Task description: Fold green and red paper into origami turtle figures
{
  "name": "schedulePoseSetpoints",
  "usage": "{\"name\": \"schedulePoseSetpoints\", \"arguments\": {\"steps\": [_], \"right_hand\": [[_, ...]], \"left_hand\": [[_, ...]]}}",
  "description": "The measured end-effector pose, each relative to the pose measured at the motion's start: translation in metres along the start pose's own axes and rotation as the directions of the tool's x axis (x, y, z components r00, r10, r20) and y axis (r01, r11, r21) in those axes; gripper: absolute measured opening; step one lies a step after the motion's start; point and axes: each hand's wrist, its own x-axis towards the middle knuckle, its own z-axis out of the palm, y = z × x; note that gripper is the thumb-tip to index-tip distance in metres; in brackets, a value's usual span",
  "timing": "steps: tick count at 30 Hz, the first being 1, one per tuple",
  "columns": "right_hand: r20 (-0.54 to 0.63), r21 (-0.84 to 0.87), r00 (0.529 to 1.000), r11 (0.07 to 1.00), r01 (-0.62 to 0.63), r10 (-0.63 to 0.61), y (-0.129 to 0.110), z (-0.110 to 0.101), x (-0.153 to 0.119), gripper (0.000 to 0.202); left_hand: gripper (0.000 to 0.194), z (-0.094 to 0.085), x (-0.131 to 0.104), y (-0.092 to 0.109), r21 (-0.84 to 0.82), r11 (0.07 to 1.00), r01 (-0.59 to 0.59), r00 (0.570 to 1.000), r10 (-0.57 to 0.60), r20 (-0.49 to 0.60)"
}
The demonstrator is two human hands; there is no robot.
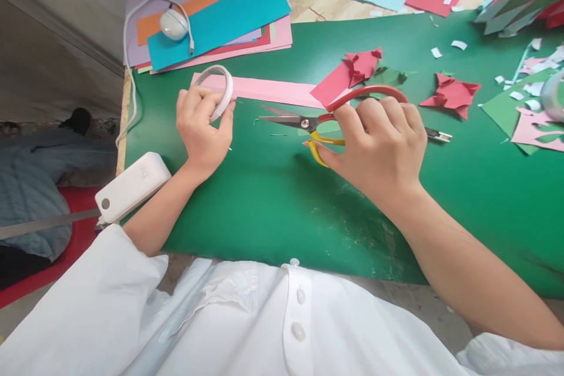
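Observation:
In my left hand (205, 129) is a narrow roll of white tape (227, 91), gripped between thumb and fingers. My right hand (381, 144) is wrapped round a pair of scissors (305, 123) with one red and one yellow handle. The blades are slightly parted and point left toward the tape roll. Behind both hands a long pink paper strip (273, 91) lies on the green table mat (264, 205). A folded red paper piece (359, 70) rests over the strip's right end, beside a green paper piece (390, 75).
A stack of coloured paper (238, 17) with a white mouse-shaped device (173, 24) and cable lies at back left. A white power bank (132, 188) sits by my left forearm. To the right are a red paper flower (453, 94), scraps and another tape roll (554, 94).

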Motion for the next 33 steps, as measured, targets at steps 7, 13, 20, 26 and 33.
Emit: {"name": "schedulePoseSetpoints", "arguments": {"steps": [7,13,20,26,33], "right_hand": [[0.037,0.034,0.997,0.997,-0.074,0.073,0.003,-0.006,0.001,0.043],[0.028,0.090,0.998,0.994,-0.059,0.056,0.002,-0.009,-0.001,0.052],[0.000,0.118,0.998,0.991,-0.060,0.061,-0.001,-0.008,-0.001,0.055],[0.025,0.382,0.990,0.914,-0.139,0.140,-0.005,-0.012,-0.002,0.045],[-0.150,0.522,0.989,0.848,0.087,-0.009,-0.009,-0.019,-0.001,0.040]], "left_hand": [[0.011,0.003,-0.005,-0.002,-0.071,0.997,-0.002,0.997,0.007,0.078],[0.024,0.003,-0.005,-0.002,-0.052,0.998,0.027,0.994,-0.021,0.108],[0.027,-0.003,-0.004,0.003,-0.117,0.993,-0.016,0.989,0.034,0.147],[0.036,-0.016,-0.003,0.023,-0.440,0.898,-0.005,0.973,0.106,0.204],[0.044,-0.024,-0.013,0.045,-0.706,0.689,0.162,0.926,0.141,0.351]]}}
